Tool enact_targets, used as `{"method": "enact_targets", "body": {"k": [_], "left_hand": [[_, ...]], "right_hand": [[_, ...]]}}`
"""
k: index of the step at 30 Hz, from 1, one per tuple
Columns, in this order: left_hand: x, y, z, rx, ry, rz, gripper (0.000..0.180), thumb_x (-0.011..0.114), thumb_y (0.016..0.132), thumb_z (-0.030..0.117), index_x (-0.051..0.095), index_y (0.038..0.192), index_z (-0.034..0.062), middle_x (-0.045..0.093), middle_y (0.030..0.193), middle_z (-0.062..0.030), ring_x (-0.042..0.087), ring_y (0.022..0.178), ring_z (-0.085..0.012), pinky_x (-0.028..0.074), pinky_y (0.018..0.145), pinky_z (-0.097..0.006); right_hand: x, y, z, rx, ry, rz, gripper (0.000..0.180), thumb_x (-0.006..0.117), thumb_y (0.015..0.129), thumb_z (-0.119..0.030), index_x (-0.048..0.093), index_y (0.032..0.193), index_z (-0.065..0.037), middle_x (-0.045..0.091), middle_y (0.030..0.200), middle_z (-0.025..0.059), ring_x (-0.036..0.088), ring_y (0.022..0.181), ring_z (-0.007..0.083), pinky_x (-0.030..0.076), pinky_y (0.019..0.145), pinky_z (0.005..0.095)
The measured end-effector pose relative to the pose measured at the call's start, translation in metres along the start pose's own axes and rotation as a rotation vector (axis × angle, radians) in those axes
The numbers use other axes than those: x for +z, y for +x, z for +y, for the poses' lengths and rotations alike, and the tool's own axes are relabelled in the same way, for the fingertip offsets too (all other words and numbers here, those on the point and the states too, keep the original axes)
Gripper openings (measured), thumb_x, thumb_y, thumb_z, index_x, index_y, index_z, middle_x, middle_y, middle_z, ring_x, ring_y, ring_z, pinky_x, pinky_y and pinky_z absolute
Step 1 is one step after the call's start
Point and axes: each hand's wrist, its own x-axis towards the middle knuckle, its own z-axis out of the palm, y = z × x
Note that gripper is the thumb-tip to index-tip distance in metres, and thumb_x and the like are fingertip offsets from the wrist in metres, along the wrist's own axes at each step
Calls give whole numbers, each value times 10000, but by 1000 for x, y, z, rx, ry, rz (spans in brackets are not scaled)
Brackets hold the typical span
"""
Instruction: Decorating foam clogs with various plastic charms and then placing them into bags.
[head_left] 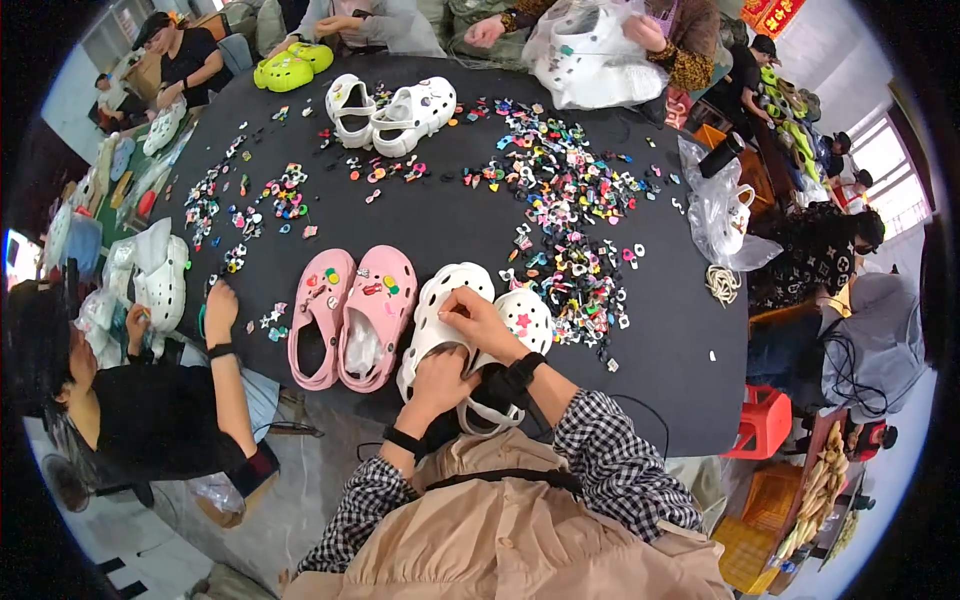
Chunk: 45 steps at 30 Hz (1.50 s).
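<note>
At the near edge of the table I have a pair of white clogs with round holes. My left hand [440,382] grips the left white clog [463,278] at its opening, with its fingertips hidden inside. Over the same clog's toe, my right hand [478,322] is closed in a pinch; whatever is between its fingertips is too small to make out. The right white clog [523,316] bears a red star charm [522,321] and other small charms. Beside them on the left stands a pair of pink clogs [378,290] with colourful charms, clear plastic inside one.
Loose shoe charms [575,215] lie heaped across the black table [680,370]. Farther off stand white clogs [412,118] and lime clogs [285,70]. A co-worker's hand [220,305] reaches in at left. A plastic bag [715,225] and cord [722,284] lie at right, near a red stool [763,422].
</note>
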Motion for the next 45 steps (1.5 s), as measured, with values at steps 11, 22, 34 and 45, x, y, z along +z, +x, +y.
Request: {"method": "enact_targets", "body": {"k": [11, 22, 34, 45], "left_hand": [[-8, -14, 24, -11, 34, 173, 347, 695, 770, 229, 578, 995, -8, 599, 939, -183, 581, 906, -360, 469, 773, -457], [-16, -30, -2, -688, -2240, 287, 442, 546, 903, 194, 479, 1268, -45, 494, 1322, -145, 452, 1258, -264, 364, 1079, -392], [7, 13, 1, -587, -2293, 398, 387, 502, 951, 379, 498, 1202, 84, 542, 1137, -72, 488, 1127, -206, 358, 1028, -377], [23, 17, -13, -734, -2316, 452, 233, 477, 993, 264, 556, 1068, 58, 590, 1005, -102, 590, 946, -232, 471, 921, -388]], "right_hand": [[2, 8, 7, -2, -66, 18, 105, 642, 866, -118, 589, 885, -30, 544, 865, 39, 530, 781, 135, 443, 722, 269], [7, 3, -13, -101, -321, 33, 113, 625, 855, -99, 595, 923, -13, 562, 872, 96, 579, 758, 204, 472, 693, 310], [12, 7, -17, -172, -400, -22, 166, 646, 833, -145, 597, 926, -17, 540, 893, 131, 576, 797, 265, 478, 709, 349], [31, 21, -38, -204, -1170, 80, 363, 723, 780, -342, 585, 803, -7, 595, 860, 138, 645, 823, 301, 539, 633, 380]]}}
